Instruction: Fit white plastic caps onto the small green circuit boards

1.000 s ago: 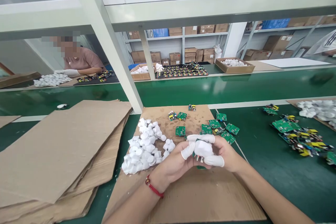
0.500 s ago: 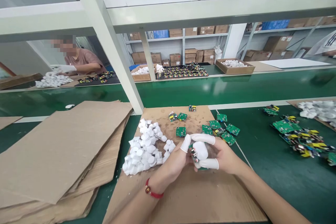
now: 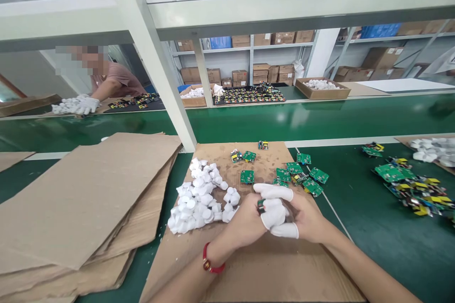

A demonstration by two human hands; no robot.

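My left hand (image 3: 241, 223) and my right hand (image 3: 307, 218) meet above a cardboard sheet (image 3: 256, 270), both shut on a small circuit board (image 3: 261, 206) with a white cap (image 3: 273, 213). White finger cots cover several fingertips and hide most of the board. Just left of my left hand lies a heap of white moulded caps (image 3: 195, 199). Beyond my right fingertips, several loose green circuit boards (image 3: 313, 188) lie on the sheet's far edge and the green bench. A red bead bracelet (image 3: 209, 264) circles my left wrist.
Stacked cardboard sheets (image 3: 81, 199) lie on the left. Assembled boards (image 3: 408, 191) and a tray of white caps (image 3: 430, 149) sit on the right. Beyond a green conveyor belt (image 3: 284, 123), a co-worker's white-gloved hands (image 3: 76, 105) work near more caps.
My fingers have shifted around the board and now cover more of the white cap. The co-worker's gloved hands have moved onto the white caps on their bench.
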